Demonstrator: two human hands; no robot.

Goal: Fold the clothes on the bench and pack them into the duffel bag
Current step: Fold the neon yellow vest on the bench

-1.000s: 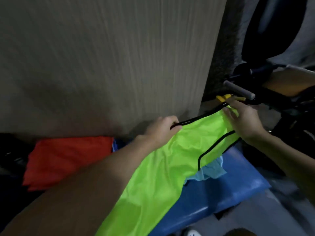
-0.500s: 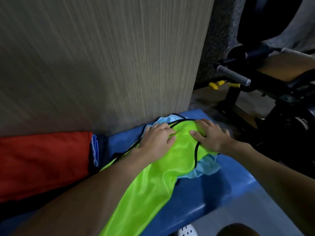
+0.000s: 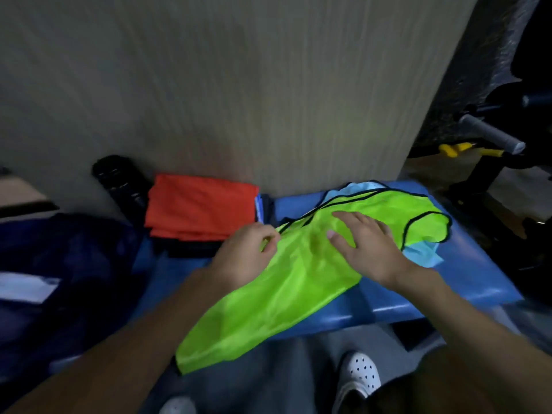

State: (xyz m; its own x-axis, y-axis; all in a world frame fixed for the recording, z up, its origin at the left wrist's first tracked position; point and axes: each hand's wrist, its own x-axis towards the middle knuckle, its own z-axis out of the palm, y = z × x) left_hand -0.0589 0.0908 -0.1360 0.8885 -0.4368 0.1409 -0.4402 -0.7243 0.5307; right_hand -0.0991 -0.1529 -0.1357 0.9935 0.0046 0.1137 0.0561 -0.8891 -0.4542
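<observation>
A beige wall panel [image 3: 239,85] with fine vertical grain fills the upper part of the frame, and under it a blue padded bench [image 3: 478,264] runs across the middle. On the bench, at the centre right, lies a neon green sports vest [image 3: 283,294] with black trim; its lower part hangs over the front edge of the bench. A light blue garment [image 3: 422,253] lies under it and shows at its right side.

The left hand [image 3: 248,252] has its fingers curled and pinches the left edge of the vest. The right hand [image 3: 367,243] lies flat on the vest with fingers spread.

At the centre left, a folded orange stack [image 3: 200,210] lies against the wall. A dark navy duffel bag [image 3: 74,264] is at the far left. A grey handle [image 3: 493,135] of a gym machine is at the upper right, and a white perforated shoe [image 3: 361,372] is at the bottom.
</observation>
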